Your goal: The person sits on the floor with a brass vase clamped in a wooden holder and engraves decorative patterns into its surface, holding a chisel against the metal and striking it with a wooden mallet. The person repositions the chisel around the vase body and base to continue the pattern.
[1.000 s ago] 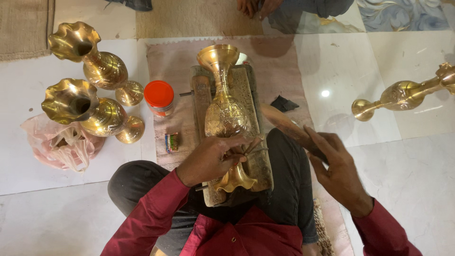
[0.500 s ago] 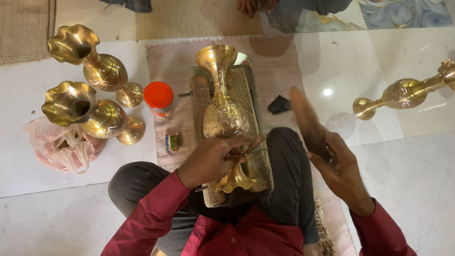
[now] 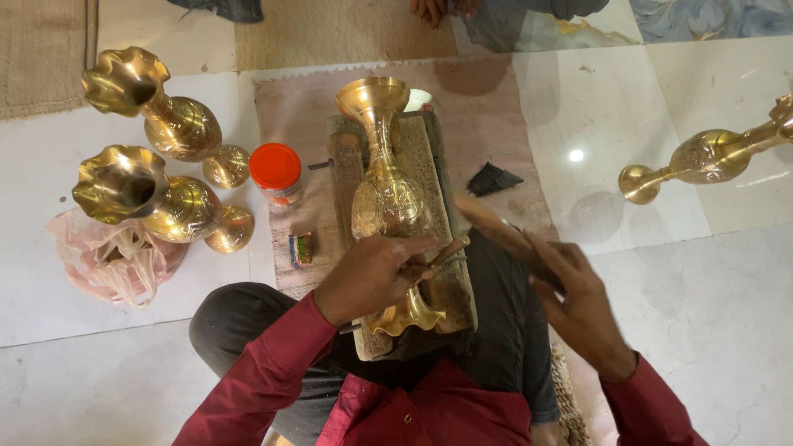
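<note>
A brass vase (image 3: 384,194) lies on its side on a worn wooden block (image 3: 429,157) across my lap. Its mouth points away from me. My left hand (image 3: 372,272) rests on the vase's lower body and pinches a thin chisel-like tool (image 3: 446,252) against the metal. My right hand (image 3: 574,301) grips a wooden mallet (image 3: 496,231), blurred with motion, its head just right of the tool.
Two more brass vases (image 3: 165,124) (image 3: 153,202) lie at the left beside a pink plastic bag (image 3: 111,260). A red-lidded jar (image 3: 277,169) and a small packet (image 3: 300,249) sit left of the block. Another brass piece (image 3: 702,157) lies at the right. Another person's hand (image 3: 429,10) shows at the top.
The mallet in my right hand has swung up and come back down towards the tool. My left hand and the vase have stayed in place.
</note>
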The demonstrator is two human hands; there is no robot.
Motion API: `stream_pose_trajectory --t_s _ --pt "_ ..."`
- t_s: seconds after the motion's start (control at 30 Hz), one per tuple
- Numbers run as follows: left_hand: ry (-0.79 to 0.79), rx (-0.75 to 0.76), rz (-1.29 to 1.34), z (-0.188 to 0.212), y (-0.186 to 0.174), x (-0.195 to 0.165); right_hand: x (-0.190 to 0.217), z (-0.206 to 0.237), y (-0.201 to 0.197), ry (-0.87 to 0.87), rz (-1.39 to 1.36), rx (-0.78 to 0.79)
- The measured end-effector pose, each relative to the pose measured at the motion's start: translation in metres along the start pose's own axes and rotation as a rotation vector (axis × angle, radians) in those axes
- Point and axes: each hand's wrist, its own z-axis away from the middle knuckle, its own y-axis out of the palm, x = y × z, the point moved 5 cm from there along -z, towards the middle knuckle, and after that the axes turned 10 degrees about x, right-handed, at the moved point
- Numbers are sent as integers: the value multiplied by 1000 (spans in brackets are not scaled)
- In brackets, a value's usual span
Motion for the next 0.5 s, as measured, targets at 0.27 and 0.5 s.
stream_pose_trajectory --t_s 0.27,0.5 --pt "-22 -35 -113 -5 1 -8 1 -6 12 -11 129 27" --pt "-194 64 -147 -10 4 -9 -27 -6 9 26 -697 -30"
